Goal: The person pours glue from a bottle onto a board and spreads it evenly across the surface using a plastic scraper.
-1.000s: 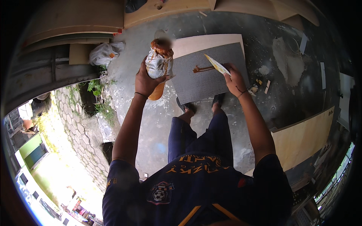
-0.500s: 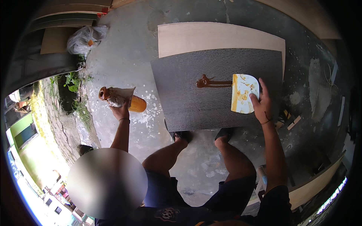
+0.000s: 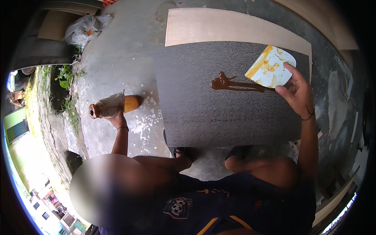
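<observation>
My left hand (image 3: 118, 120) is closed around an orange bottle (image 3: 131, 103) with a greyish wrapping. The bottle lies tilted nearly sideways, its brown-smeared mouth pointing left, away from the sheet. Between the thumb and fingers of my right hand (image 3: 300, 95) is a flat white spreader (image 3: 275, 65) with one rounded end and yellow-orange smears. It is angled over the right part of a dark textured sheet (image 3: 219, 125). A glossy brown puddle of what looks like glue (image 3: 224, 82) sits on the sheet, and its streaks run right to below the spreader.
A pale wooden board (image 3: 223, 25) shows beyond the sheet's far edge. On the concrete floor (image 3: 133, 66) are white paint spots. A clear plastic bag (image 3: 87, 30) lies at the far left, above green plants (image 3: 64, 78) along a broken edge. Long boards line the right side.
My right hand has moved right, and the spreader has turned so its straight edge slants. My left hand has shifted left with the bottle. My body has come lower and closer to the sheet.
</observation>
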{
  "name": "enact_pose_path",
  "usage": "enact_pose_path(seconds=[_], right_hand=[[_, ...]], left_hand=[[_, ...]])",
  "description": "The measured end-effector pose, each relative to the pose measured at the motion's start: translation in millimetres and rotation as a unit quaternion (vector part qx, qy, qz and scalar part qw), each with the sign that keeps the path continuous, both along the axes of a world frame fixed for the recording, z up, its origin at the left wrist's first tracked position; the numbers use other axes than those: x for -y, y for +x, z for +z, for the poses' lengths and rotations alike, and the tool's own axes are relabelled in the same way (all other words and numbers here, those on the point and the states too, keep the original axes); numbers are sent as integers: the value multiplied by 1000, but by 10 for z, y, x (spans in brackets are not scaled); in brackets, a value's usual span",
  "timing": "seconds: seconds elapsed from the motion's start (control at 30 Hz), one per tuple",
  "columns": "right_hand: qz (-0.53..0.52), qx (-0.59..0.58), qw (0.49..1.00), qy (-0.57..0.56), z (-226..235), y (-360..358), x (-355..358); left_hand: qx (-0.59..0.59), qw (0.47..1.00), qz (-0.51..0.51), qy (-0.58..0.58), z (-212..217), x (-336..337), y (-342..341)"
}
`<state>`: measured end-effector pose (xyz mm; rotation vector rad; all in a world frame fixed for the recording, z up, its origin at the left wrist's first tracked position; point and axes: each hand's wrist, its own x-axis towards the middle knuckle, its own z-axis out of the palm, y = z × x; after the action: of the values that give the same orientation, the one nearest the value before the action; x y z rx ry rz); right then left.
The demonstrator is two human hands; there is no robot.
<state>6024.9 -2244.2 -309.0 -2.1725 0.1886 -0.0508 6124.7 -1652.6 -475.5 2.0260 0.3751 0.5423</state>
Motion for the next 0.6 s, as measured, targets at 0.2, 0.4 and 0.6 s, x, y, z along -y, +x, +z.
enact_pose_path(seconds=[0.2,0.4,0.6], right_hand=[[-19,81,992,-98,192,43,-125],[-19,96,975,-201,149,-183,80],[-37,245,841,-480,325,-212,124]], left_hand=[[-80,994,20,-65,-366,1,-186],[-140,984,67,-87,-301,139,-259],[-555,802,-93,-199,-216,724,-761]])
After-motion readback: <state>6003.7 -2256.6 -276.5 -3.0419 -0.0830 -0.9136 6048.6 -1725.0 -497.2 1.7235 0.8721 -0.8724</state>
